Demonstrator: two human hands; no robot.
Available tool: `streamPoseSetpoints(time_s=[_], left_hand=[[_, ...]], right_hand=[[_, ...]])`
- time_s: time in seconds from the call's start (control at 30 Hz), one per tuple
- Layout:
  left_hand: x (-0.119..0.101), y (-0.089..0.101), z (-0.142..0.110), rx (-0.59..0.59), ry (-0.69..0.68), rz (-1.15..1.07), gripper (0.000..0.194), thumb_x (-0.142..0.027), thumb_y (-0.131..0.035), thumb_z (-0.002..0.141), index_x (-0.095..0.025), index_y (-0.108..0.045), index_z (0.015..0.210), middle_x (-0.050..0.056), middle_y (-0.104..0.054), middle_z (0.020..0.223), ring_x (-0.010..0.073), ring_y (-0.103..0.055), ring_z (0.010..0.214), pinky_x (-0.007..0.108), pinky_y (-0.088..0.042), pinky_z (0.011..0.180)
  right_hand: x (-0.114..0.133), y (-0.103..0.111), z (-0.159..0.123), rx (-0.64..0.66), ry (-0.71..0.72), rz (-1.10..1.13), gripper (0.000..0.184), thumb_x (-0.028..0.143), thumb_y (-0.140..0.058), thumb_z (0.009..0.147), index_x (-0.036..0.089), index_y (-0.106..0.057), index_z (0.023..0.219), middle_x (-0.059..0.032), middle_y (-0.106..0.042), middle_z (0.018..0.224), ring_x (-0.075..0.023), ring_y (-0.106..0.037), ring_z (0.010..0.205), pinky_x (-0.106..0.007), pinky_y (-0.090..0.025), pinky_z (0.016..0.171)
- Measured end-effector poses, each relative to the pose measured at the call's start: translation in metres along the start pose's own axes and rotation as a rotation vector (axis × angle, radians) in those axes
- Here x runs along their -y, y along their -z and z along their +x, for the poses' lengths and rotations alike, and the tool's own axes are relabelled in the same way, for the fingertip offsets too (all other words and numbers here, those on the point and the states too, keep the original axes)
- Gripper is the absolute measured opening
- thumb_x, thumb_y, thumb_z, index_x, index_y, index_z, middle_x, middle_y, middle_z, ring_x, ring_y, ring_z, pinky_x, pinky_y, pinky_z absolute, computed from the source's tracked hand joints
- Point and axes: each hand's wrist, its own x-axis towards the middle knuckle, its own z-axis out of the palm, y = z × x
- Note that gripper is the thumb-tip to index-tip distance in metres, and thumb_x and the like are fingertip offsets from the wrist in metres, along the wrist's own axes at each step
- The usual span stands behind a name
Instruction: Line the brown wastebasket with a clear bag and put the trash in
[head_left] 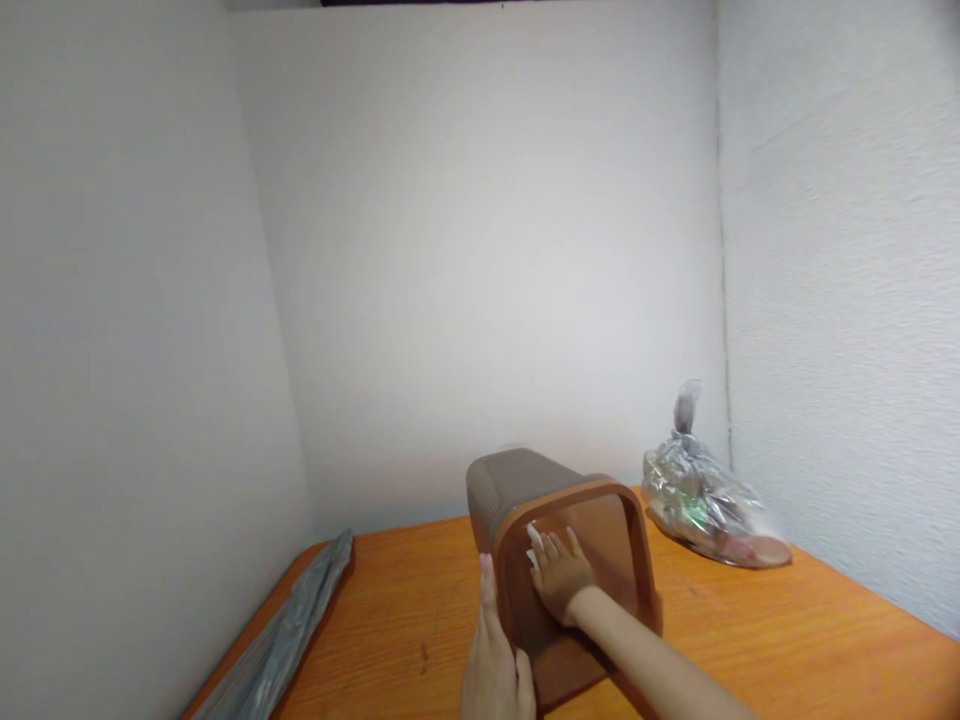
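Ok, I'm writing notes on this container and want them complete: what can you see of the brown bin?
The bin looks like smooth plastic, grey-brown outside and warmer brown within, with a thick, rounded-corner rim. It is tipped onto its side over the orange wooden table, its open mouth facing the person. The left hand is at the rim's left side; the right hand reaches inside, with something white at its fingers. Its far end is mostly hidden.

head view, above table edge, facing wall forward and down, nearness unclear.
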Motion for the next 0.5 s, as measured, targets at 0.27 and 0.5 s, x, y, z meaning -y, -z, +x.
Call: streamPoseSetpoints(time_s=[0.27, 0.5], left_hand=[[-0.031, 0.037, 0.007, 0.116, -0.057, -0.034, 0.087, 0.002, -0.033, 0.074, -0.006, -0.006, 0.156, 0.01, -0.012, 0.166, 0.0161, -0.013, 0.152, 0.032, -0.013, 0.126], [-0.12, 0.115, 0.046, 0.278, -0.127, 0.48, 0.088, 0.007, -0.037, 0.071, -0.018, -0.023, 0.155, 0.014, -0.022, 0.163, 0.0304, -0.048, 0.136, 0.044, -0.049, 0.106]], right_hand=[[0.009, 0.027, -0.082, 0.057, 0.155, 0.053, 0.058, 0.01, -0.03, 0.091, 0.007, -0.044, 0.147, -0.0164, -0.031, 0.157, -0.0341, -0.038, 0.141, -0.055, -0.027, 0.116], [0.022, 0.058, -0.103, 0.064, 0.305, 0.188, 0.046, 0.014, -0.032, 0.092, 0.019, -0.068, 0.12, -0.0098, -0.07, 0.122, -0.0218, -0.064, 0.115, -0.04, -0.033, 0.114]])
